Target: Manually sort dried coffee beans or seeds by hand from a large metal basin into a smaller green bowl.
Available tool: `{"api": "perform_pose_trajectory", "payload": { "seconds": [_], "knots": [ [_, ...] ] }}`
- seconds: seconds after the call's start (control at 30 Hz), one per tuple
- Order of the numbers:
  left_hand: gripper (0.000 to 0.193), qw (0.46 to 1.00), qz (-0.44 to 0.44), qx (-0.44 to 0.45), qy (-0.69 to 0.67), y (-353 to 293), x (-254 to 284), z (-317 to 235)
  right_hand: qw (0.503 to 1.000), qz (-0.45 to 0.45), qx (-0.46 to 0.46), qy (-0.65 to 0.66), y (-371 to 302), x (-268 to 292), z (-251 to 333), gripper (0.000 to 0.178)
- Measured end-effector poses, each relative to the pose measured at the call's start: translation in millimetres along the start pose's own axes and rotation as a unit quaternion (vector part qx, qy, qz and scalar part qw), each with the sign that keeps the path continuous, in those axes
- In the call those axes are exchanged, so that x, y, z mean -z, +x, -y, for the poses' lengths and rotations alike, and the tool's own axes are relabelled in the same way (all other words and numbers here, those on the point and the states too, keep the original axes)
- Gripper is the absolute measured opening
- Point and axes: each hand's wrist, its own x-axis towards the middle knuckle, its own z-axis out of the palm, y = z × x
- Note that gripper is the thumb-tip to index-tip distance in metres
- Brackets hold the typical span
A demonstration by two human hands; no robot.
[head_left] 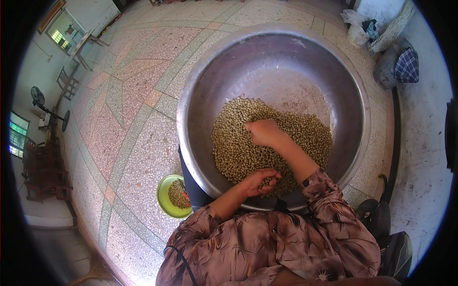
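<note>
A large round metal basin (350,157) stands right in front of me. A heap of small, round, greenish-tan beans (234,128) lies across its near half. Over the upper part of the heap, my right hand (264,132) is closed with its fingertips pinched together. What they hold, if anything, is too small to make out. Near the basin's front rim, my left hand (260,182) is curled palm up around some beans, a few showing between its fingers. Reddish-brown crumbs (305,97) are scattered on the basin's bare metal beyond the heap.
On the floor left of the basin sits a green bowl (164,202) with similar beans and something red. White bags (355,28) and a bin with a checked cloth (406,66) stand by the right wall. A fan (38,97) and wooden furniture (45,167) line the left side.
</note>
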Motion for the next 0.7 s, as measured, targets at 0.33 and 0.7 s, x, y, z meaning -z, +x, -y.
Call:
{"api": "perform_pose_trajectory", "payload": {
  "seconds": [0.33,0.7],
  "knots": [
    [0.02,1.0,-0.002,-0.003,0.001,2.2,4.2,0.0,0.998,-0.042,-0.039,0.02,1.6,-15.7,17.4,0.014],
    [0.019,1.0,0.003,-0.01,-0.021,2.2,7.2,-0.2,0.97,0.02,-0.108,0.216,0.0,28.9,-0.8,0.016]
  ]
}}
